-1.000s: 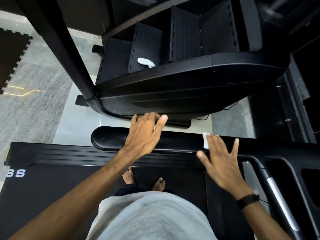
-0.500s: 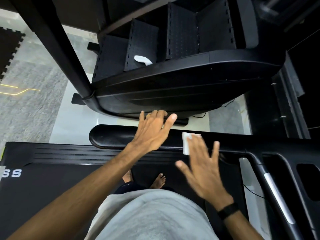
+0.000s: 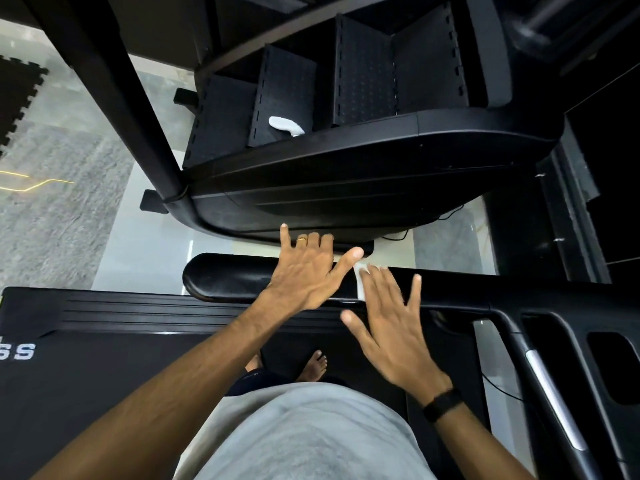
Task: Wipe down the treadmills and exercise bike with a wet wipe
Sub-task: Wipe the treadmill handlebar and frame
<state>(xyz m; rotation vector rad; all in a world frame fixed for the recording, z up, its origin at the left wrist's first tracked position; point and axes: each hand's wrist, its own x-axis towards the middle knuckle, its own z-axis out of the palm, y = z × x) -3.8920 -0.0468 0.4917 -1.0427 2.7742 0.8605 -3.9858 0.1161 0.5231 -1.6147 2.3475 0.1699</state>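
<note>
- At the bottom of the view, at 6 o'clock, a grey shirt (image 3: 304, 434) fills the foreground, with bare feet (image 3: 313, 367) showing just above it on the dark treadmill deck (image 3: 138, 358).
- At 4 o'clock from centre, a black wristband (image 3: 441, 405) sits on the right wrist.
- Near centre, the right hand (image 3: 391, 323) lies flat with fingers spread and straight, pressing a white wet wipe (image 3: 360, 284) against the black handrail (image 3: 225, 278); only the wipe's edge shows past the fingertips.
- Just toward 9 o'clock of it, the left hand (image 3: 308, 271) rests on the same handrail, fingers straight and apart, holding nothing; its thumb tip is just beside the wipe, and one finger bears a gold ring (image 3: 302, 239).
- Beyond, toward 12 o'clock, stands a second black machine (image 3: 346, 188) with perforated steps, and a crumpled white wipe (image 3: 285, 125) lies on one step.
</note>
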